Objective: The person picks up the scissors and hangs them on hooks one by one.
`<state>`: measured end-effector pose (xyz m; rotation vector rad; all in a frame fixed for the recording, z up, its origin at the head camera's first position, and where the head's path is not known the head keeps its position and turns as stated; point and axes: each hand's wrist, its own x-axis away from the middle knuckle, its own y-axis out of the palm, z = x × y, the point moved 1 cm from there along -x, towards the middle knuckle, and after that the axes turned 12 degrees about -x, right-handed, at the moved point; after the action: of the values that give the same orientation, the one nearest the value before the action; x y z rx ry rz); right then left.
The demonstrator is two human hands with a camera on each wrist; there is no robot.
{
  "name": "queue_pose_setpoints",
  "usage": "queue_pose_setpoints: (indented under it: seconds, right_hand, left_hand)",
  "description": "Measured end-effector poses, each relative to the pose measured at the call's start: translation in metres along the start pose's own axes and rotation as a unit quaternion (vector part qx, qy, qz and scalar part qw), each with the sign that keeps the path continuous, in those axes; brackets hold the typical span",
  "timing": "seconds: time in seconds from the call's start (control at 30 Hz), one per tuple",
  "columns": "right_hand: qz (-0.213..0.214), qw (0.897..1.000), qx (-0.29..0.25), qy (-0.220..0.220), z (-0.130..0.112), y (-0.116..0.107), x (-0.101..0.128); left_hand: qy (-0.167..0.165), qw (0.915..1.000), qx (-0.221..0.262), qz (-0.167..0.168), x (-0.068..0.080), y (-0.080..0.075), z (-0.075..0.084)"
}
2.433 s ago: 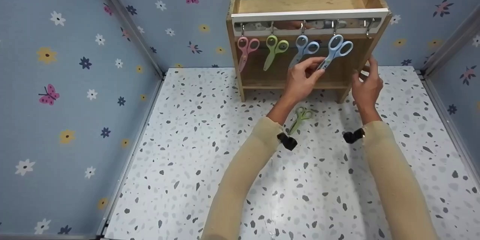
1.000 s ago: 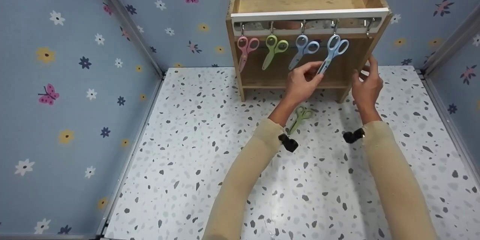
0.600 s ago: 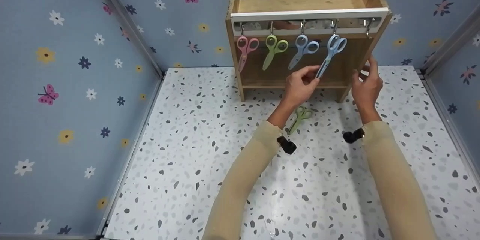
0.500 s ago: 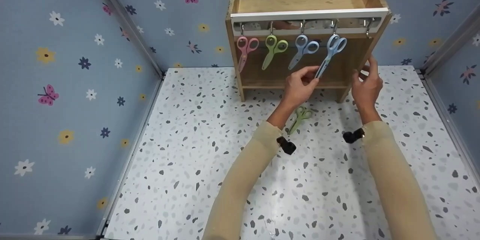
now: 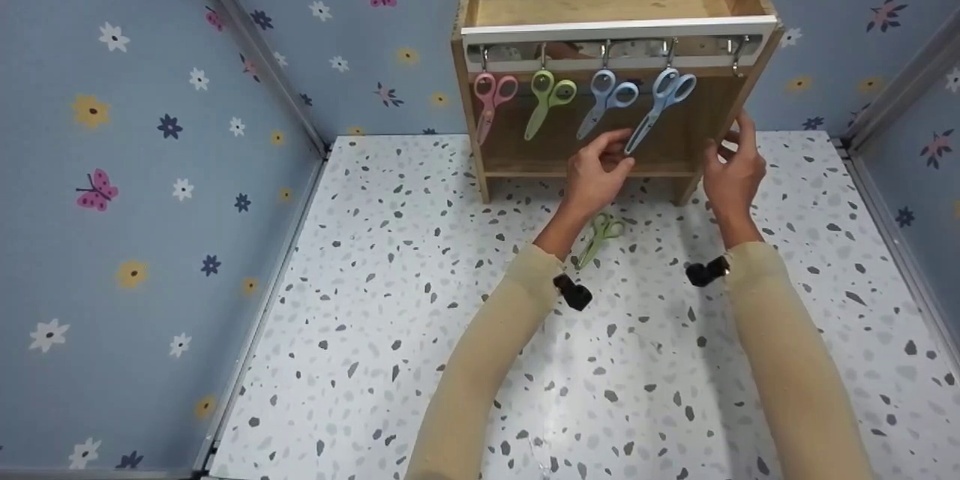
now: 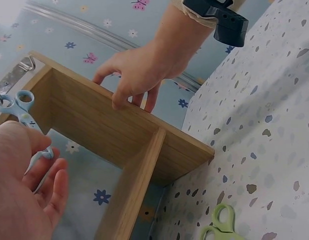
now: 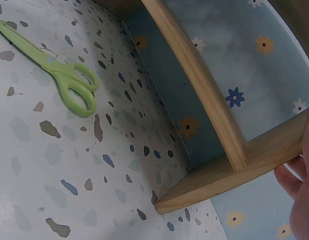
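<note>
A wooden rack [image 5: 600,7] stands at the back of the speckled table [image 5: 450,315], with a rail of hooks under its top shelf. Pink scissors [image 5: 491,94], green scissors [image 5: 547,94] and two light blue pairs hang there. The right blue pair [image 5: 664,94] hangs from the fourth hook. My left hand [image 5: 596,169] sits just by its blade tip, fingers loosened around the blade [image 6: 37,170] without a clear pinch. My right hand [image 5: 731,172] grips the rack's right side panel [image 6: 94,125]. Another green pair [image 5: 600,234] lies on the table between my wrists.
The rightmost hook [image 5: 739,52] carries nothing. Flowered blue walls close in the table at the back and on both sides. The loose green scissors [image 7: 59,75] lie just in front of the rack's foot [image 7: 229,175].
The right blue scissors settled onto the fourth hook and swung to hang slanted. My left hand slid down and left along the blade and eased its pinch. The right hand stayed on the rack.
</note>
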<state>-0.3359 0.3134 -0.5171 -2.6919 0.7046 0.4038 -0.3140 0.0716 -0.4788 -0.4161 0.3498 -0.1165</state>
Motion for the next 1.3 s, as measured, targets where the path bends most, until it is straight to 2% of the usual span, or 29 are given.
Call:
queue_pose_setpoints:
  seconds: [0.3,0.57,0.93,1.2,1.3]
  right_hand:
    - [0.004,1.000,0.000,-0.019,0.000,0.000,0.000]
    - [0.002,1.000,0.003,-0.016,0.000,0.000,0.000]
    - [-0.002,1.000,-0.003,-0.007,0.001,0.000,-0.001]
    - [0.003,1.000,0.001,-0.031,0.002,-0.001,0.000]
    - [0.002,1.000,-0.003,-0.026,0.002,-0.001,0.000]
  left_hand:
    - [-0.006,0.9997,-0.002,-0.025,0.003,0.000,-0.003]
    - [-0.015,0.9992,0.002,-0.036,0.006,0.001,-0.008]
    - [-0.009,0.9983,0.020,-0.053,0.009,0.002,-0.017]
    - [-0.010,0.9967,0.045,-0.067,0.015,0.003,-0.027]
    - [-0.010,0.9964,0.049,-0.069,0.018,0.004,-0.031]
